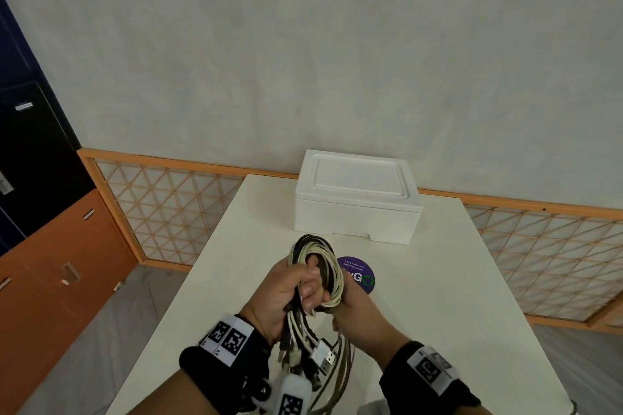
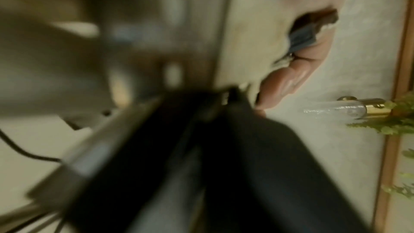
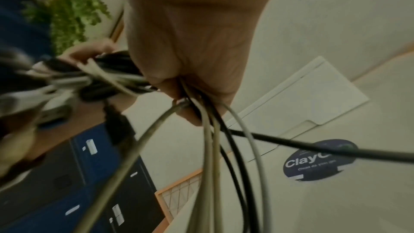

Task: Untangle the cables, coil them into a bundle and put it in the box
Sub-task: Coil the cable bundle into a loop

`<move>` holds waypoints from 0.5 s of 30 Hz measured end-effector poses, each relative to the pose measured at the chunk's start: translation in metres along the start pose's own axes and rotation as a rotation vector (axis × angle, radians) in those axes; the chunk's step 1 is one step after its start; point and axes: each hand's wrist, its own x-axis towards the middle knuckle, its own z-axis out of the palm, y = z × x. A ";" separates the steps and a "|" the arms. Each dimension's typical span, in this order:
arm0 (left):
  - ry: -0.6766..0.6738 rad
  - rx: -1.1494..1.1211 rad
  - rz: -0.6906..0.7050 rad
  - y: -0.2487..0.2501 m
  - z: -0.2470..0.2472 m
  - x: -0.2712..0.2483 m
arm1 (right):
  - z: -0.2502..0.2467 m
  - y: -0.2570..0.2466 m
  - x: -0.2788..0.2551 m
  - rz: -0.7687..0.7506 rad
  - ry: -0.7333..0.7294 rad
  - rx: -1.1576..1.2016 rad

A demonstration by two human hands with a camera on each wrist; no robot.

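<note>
A coil of black and cream cables [image 1: 318, 263] stands upright above the white table [image 1: 438, 313], with loose ends and USB plugs [image 1: 325, 355] hanging below. My left hand [image 1: 293, 293] grips the coil with its fingers curled through the loop. My right hand [image 1: 354, 310] holds the coil's right side; in the right wrist view its fingers [image 3: 190, 77] pinch several trailing strands [image 3: 208, 148]. The white foam box [image 1: 357, 199] sits behind, its lid on. The left wrist view is blurred, filled by cables [image 2: 201, 148].
A round dark blue sticker [image 1: 360, 274] lies on the table between coil and box. An orange lattice screen [image 1: 168, 209] runs behind the table. Blue, black and orange cabinets [image 1: 40, 212] stand at the left.
</note>
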 end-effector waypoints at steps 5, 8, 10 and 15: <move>-0.008 0.097 0.041 -0.007 0.003 0.002 | 0.016 0.002 0.002 -0.156 0.069 -0.305; 0.048 0.040 0.034 -0.009 0.004 0.002 | 0.015 0.014 0.003 -0.063 -0.164 -0.570; 0.097 0.035 0.045 -0.011 -0.001 0.007 | 0.018 0.013 0.002 -0.037 -0.334 -0.884; 0.183 0.191 0.056 -0.015 -0.006 0.011 | 0.022 -0.003 -0.001 -0.049 -0.375 -1.219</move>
